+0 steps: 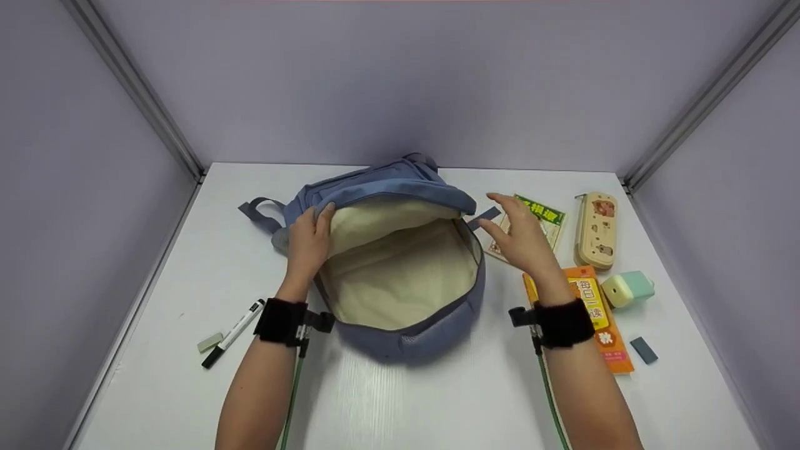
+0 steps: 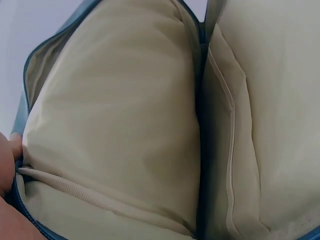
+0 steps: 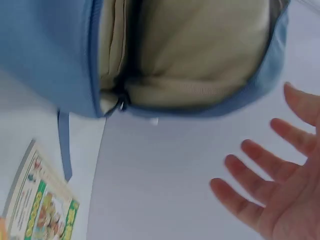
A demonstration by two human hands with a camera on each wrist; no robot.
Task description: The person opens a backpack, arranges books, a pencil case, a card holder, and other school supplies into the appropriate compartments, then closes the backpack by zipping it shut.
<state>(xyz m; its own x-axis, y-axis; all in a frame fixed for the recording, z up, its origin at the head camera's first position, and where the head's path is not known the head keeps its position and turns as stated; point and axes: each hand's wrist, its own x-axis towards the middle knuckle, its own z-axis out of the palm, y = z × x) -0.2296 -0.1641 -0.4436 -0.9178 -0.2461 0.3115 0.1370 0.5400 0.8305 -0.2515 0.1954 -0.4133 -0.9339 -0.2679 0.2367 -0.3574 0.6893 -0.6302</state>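
- A blue backpack (image 1: 406, 275) gapes open at the frame's centre, its cloth likely light, soft and prone to sagging.
- The raised flap's (image 1: 390, 219) rim looks the surest hold; the dark loop (image 1: 424, 160) at upper centre, another.
- The left hand (image 1: 309, 240) grips the flap's left edge.
- The right hand (image 1: 524, 240) spreads wide, holding nothing, right of centre.
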